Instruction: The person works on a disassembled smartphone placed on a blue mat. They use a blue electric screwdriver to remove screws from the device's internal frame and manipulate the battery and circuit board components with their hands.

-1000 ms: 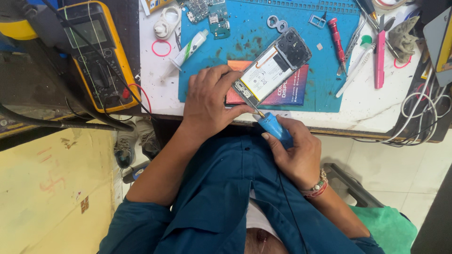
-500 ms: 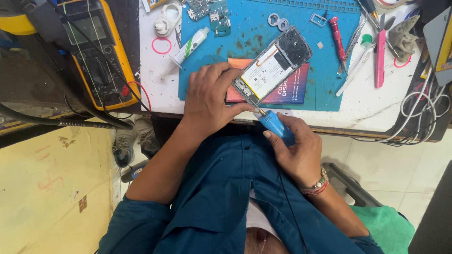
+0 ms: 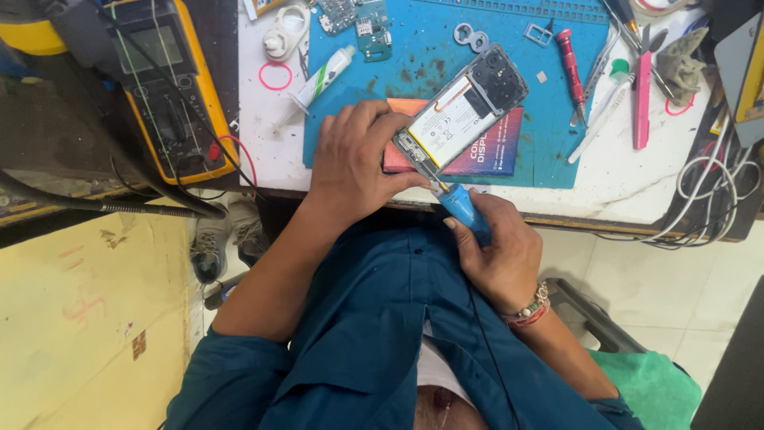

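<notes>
White desk [image 3: 637, 187] up top with a blue mat [image 3: 414, 56] on it; the opened phone [image 3: 465, 111] lies tilted across a flat box [image 3: 493, 151] near the desk's front edge; left hand [image 3: 354, 163] is curled over the phone's lower end, fingers pressing it down; right hand [image 3: 501, 251] is closed around a blue-handled screwdriver [image 3: 458, 203], tip at the phone's bottom corner; a red screwdriver [image 3: 571, 60], pink tool [image 3: 641, 99] and glue tube [image 3: 322, 78] lie around; a yellow meter [image 3: 163, 87] sits off to one side.

Dark blue shirt [image 3: 374, 318] — beaded wristband [image 3: 532, 309].
</notes>
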